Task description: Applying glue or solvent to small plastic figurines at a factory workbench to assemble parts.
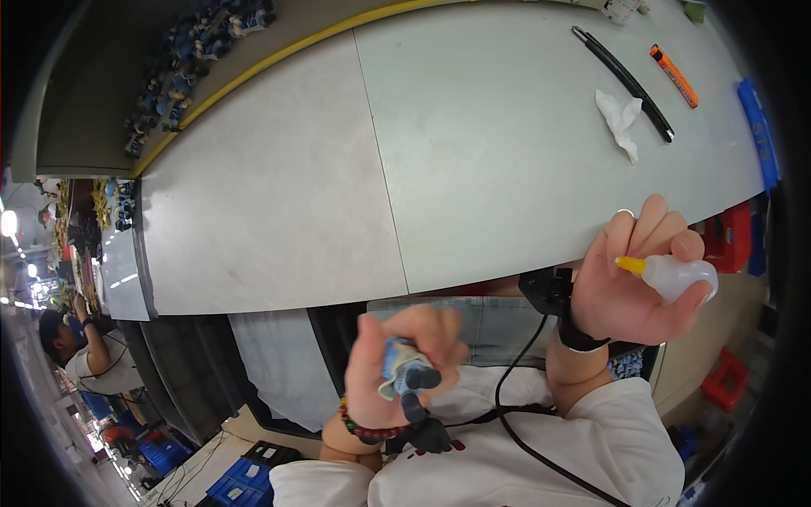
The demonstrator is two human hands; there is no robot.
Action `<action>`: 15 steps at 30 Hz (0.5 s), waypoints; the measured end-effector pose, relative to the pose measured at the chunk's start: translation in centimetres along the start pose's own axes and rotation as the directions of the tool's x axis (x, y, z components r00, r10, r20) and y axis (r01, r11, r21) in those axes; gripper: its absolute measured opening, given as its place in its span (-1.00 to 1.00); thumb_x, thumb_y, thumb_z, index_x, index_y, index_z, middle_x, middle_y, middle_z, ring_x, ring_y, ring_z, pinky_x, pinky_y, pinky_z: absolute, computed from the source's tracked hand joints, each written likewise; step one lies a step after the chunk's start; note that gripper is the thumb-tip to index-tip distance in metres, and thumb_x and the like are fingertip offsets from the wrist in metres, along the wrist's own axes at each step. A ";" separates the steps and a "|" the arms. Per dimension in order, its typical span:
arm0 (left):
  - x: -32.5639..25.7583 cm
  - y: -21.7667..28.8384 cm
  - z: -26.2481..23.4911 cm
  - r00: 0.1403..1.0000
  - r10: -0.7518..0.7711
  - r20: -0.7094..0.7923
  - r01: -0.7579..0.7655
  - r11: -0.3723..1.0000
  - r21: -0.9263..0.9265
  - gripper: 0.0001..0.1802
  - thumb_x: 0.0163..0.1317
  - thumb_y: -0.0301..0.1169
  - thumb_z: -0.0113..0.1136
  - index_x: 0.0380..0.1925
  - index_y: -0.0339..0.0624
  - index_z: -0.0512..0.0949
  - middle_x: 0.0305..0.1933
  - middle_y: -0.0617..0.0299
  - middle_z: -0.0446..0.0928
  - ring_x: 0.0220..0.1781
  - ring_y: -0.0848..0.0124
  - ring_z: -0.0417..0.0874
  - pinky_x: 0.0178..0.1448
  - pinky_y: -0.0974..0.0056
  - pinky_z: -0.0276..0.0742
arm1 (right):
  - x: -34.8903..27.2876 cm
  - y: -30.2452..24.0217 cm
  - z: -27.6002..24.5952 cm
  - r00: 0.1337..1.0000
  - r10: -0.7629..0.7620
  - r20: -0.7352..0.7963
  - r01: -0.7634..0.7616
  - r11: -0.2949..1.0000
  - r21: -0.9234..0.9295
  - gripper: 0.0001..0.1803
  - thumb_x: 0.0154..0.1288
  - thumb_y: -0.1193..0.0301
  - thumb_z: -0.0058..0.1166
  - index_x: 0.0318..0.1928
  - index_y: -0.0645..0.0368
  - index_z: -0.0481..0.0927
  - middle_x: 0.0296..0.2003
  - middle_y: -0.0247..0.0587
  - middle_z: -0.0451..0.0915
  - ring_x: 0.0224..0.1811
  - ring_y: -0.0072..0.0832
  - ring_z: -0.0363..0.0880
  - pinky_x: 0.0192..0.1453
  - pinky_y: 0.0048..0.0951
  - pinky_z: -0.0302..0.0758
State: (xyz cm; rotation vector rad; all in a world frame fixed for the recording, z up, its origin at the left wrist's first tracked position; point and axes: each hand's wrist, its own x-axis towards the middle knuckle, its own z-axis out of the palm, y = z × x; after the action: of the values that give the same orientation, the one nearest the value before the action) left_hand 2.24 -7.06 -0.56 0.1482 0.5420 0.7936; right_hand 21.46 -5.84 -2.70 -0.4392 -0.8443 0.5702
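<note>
Nearest the camera, the left hand (405, 359) is closed around a small blue and grey figurine (405, 372), held upright below the table edge, over the person's lap. A bead bracelet (365, 429) of dark and red beads sits on that wrist. A black cable (515, 422) runs across the white shirt (541, 456) between both wrists.

To the right and slightly farther, the right hand (629, 279) grips a small translucent squeeze bottle (680, 276) with a yellow nozzle (629, 264). The bottle lies roughly level in the fingers, nozzle pointing left, toward the figurine. Bottle and figurine are apart, not touching. A black strap device (553, 296) is fixed at the right wrist.

Beyond the hands lies the grey table (338, 186), its near edge just above both hands. On its far right part rest a crumpled white tissue (621, 122), a long black strip (625, 80) just beside the tissue, and an orange marker (674, 76) near the strip.

At the far left edge of the table, a yellow band (279, 55) borders it, and beyond that a cluster of small blue figures (190, 51) stands on a dark surface.

Low on the left, well apart, another person (89, 346) in a pale shirt is at work at a separate bench. Blue crates (236, 482) sit on the floor nearby. Red crates (735, 237) stand at the right.
</note>
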 end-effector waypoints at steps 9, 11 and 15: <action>1.0 -0.5 -1.4 0.966 -0.014 0.256 0.041 0.994 -0.100 -0.43 0.19 0.05 -0.45 -0.41 -0.28 0.30 -0.61 0.25 0.21 -0.66 0.59 0.14 -0.65 0.53 0.03 | 0.1 0.1 0.8 0.999 0.009 -0.040 -0.010 1.000 -0.024 -0.61 0.07 0.15 -0.14 -0.37 0.27 0.46 -0.72 -0.38 0.13 -0.60 -0.62 0.00 -0.65 -0.63 -0.02; 0.8 -0.1 -0.2 0.970 -0.015 0.242 0.034 0.997 -0.075 -0.43 0.18 0.02 -0.32 -0.11 -0.32 0.19 -0.52 0.24 0.21 -0.62 0.59 0.15 -0.60 0.55 0.08 | 0.1 0.0 0.5 0.999 0.003 -0.037 -0.004 0.999 -0.038 -0.61 0.07 0.15 -0.14 -0.36 0.28 0.46 -0.72 -0.38 0.13 -0.60 -0.62 0.00 -0.65 -0.63 -0.03; 0.4 0.0 -1.0 0.974 0.017 0.226 -0.079 0.959 0.270 -0.31 0.04 -0.18 0.07 0.05 -0.35 0.03 -0.44 0.18 0.27 -0.57 0.57 0.25 -0.57 0.53 0.13 | 0.0 -0.1 0.5 0.999 0.007 0.037 -0.005 0.999 -0.050 -0.59 0.12 0.14 -0.20 -0.32 0.29 0.42 -0.66 -0.32 0.19 -0.59 -0.58 0.04 -0.64 -0.61 0.05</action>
State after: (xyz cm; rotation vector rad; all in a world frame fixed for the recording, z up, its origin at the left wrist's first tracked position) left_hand 1.95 -6.81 -1.56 0.5061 0.4368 0.7341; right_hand 21.08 -5.84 -2.35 -0.4777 -0.8946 0.5653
